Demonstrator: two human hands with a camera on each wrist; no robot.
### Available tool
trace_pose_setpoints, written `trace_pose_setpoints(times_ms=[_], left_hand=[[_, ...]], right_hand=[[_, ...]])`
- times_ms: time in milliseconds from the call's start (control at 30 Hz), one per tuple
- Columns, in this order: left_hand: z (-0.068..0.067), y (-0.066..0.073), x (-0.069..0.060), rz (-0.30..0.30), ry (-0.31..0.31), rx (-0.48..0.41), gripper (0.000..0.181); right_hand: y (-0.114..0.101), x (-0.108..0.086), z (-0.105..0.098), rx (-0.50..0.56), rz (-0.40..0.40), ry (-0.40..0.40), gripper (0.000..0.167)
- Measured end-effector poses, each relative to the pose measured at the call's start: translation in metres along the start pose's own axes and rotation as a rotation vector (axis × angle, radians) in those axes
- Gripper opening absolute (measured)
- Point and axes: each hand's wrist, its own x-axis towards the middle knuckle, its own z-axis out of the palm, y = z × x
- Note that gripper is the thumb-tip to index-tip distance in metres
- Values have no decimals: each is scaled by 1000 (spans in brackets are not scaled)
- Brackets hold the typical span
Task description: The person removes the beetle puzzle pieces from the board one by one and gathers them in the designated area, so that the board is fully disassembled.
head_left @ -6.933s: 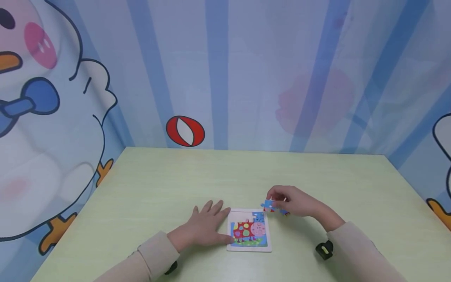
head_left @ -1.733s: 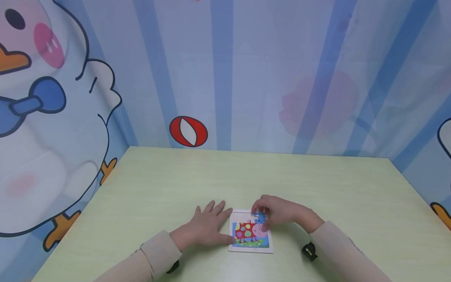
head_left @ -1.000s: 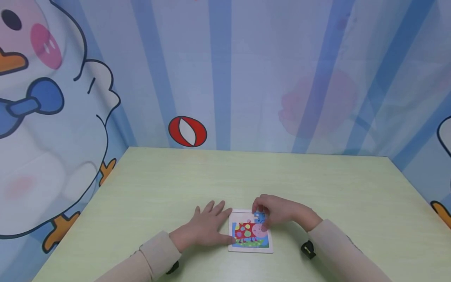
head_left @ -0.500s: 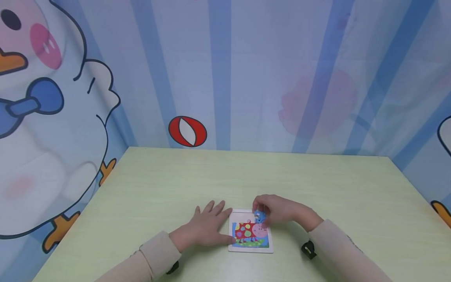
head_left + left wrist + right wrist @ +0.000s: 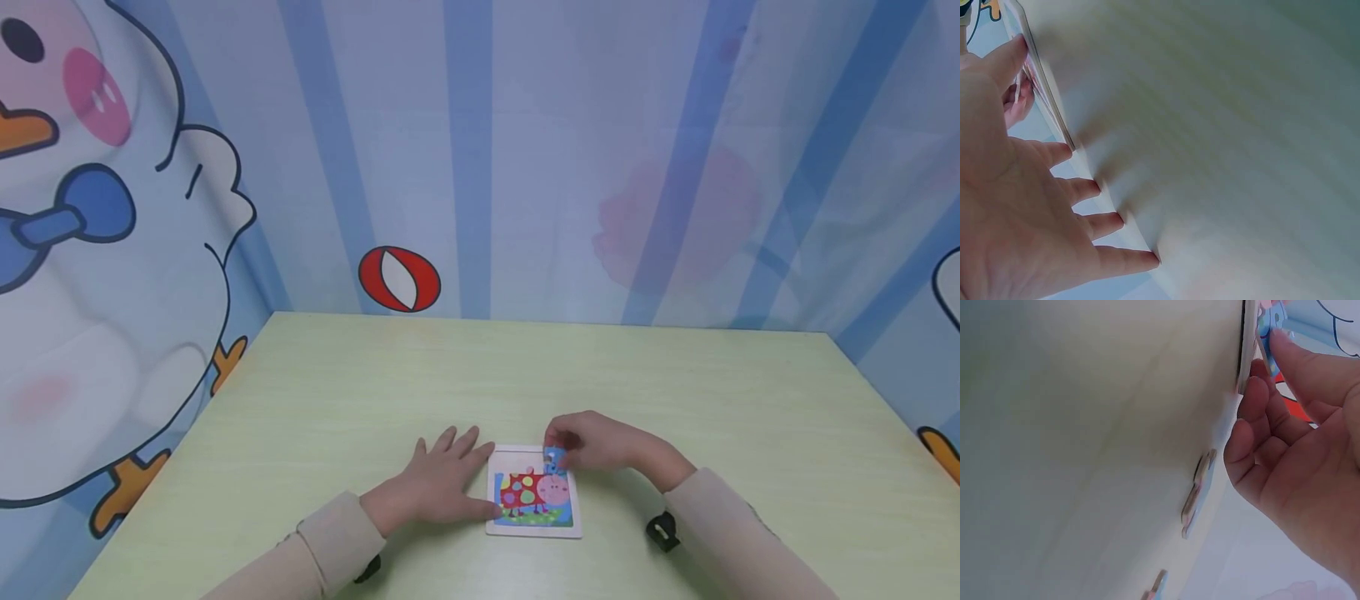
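Observation:
A white-framed jigsaw puzzle point(image 5: 517, 460) lies on the table, its picture a pink pig in a red spotted dress. My left hand point(image 5: 435, 492) is spread flat at its left side, with thumb and index fingertip on the frame's edge. In the left wrist view, the left hand's point(image 5: 1029, 206) other fingertips rest on the tabletop. My right hand point(image 5: 600, 440) pinches a blue puzzle piece point(image 5: 553, 458) at the frame's upper right. In the right wrist view the piece point(image 5: 1267, 337) sits tilted between thumb and fingers of the right hand point(image 5: 1310, 444).
Loose puzzle pieces point(image 5: 1197, 497) lie on the table beside the frame in the right wrist view; the right hand hides them in the head view. The pale green table point(image 5: 450, 375) meets a striped blue curtain point(image 5: 540, 167) behind it. Black wrist straps point(image 5: 663, 531) show below the sleeves.
From near the loose pieces, my right hand came over the frame's upper right corner. In the last half second it shifted slightly right with the blue piece. The left hand stayed put.

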Motion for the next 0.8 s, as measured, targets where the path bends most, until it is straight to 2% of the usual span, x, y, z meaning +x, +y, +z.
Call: trace_pose_setpoints(times_ms=[500,667,800], left_hand=[[0,2,0,1,-2,4,87],[-1,3,0,2,-3,3,86],[-1,4,0,3,-2,13,86]], right_hand=[[11,-12,-11,63,-64,25,9],[15,-21,-19,122,-33,28,7],[21,-32,-27,123,-8,34,6]])
